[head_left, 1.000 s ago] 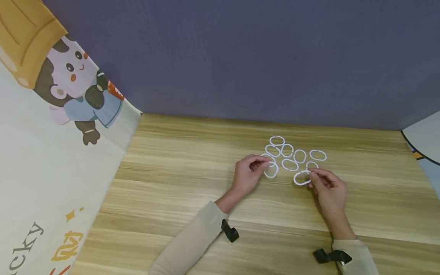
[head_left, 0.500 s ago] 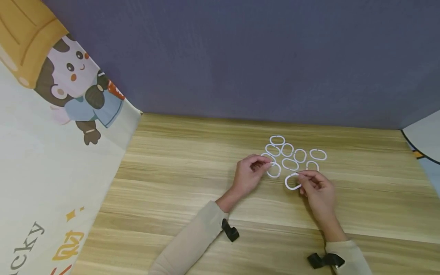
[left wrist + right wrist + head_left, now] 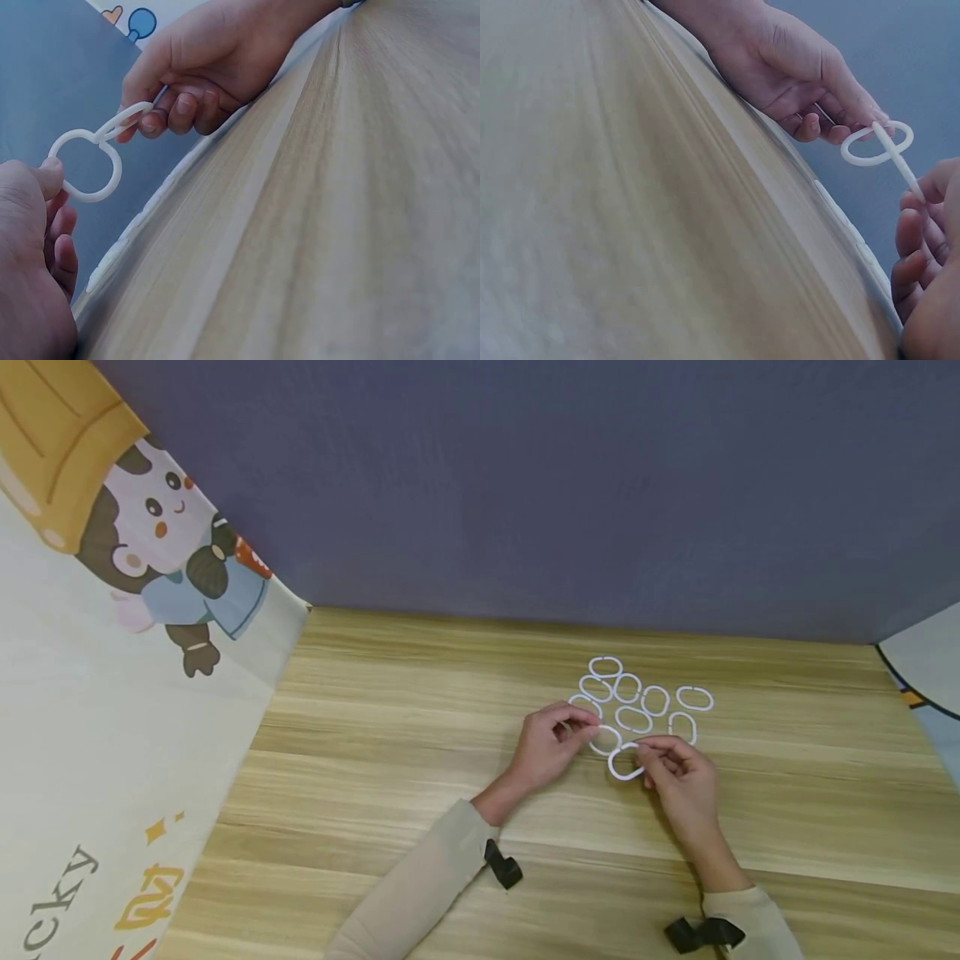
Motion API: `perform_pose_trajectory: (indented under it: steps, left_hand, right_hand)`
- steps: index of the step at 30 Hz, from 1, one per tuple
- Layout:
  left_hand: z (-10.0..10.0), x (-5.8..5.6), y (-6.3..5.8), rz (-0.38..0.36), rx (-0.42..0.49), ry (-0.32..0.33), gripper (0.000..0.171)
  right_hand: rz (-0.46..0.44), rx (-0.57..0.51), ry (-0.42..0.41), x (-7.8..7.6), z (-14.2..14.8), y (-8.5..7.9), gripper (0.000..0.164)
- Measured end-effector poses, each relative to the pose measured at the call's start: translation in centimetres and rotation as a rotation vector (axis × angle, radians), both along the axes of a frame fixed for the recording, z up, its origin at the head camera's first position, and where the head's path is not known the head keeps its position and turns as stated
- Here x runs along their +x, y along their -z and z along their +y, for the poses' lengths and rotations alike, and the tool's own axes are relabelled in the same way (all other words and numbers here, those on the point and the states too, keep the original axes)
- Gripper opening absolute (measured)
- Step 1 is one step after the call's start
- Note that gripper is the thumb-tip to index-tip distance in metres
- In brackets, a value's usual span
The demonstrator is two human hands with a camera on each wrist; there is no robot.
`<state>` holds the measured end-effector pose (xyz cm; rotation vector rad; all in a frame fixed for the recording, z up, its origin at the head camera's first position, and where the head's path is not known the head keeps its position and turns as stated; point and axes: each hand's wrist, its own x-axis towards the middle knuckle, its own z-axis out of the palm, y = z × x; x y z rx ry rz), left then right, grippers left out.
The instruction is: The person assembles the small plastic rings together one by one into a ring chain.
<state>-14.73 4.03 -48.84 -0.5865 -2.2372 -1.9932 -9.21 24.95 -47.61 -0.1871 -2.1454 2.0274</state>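
Note:
My left hand [image 3: 546, 747] pinches a white plastic oval link [image 3: 118, 171] between thumb and index finger, raised above the table. My right hand [image 3: 684, 785] pinches a second white link [image 3: 897, 160] the same way, at its right end. Between the hands the two links meet and cross at roughly a right angle. In the left wrist view the contact lies near a small gap in the left link; whether they are hooked together I cannot tell. Just beyond the hands, several matching white links [image 3: 651, 721] lie flat on the wooden table [image 3: 375, 735].
A dark blue-grey panel [image 3: 525, 493] rises along the table's back edge. On the left stands a pale sheet printed with a cartoon figure [image 3: 172, 535]. Black straps [image 3: 502, 864] hang at both sleeve cuffs.
The right hand has moved left with its link until it met the left hand's link. The left hand has shifted slightly right and down, turning its link. The links on the table stay put.

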Motion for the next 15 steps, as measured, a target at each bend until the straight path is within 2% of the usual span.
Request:
perform_pose_trajectory:
  steps: [7, 15]
  left_hand:
    - [0.04, 0.05, -0.02, 0.006, -0.018, 0.035, 0.009]
    - [0.09, 0.14, 0.06, 0.058, -0.058, 0.059, 0.010]
  right_hand:
    - [-0.002, 0.065, 0.003, 0.02, -0.10, -0.06, 0.009]
    - [-0.018, 0.067, 0.001, -0.03, -0.01, 0.11, 0.011]
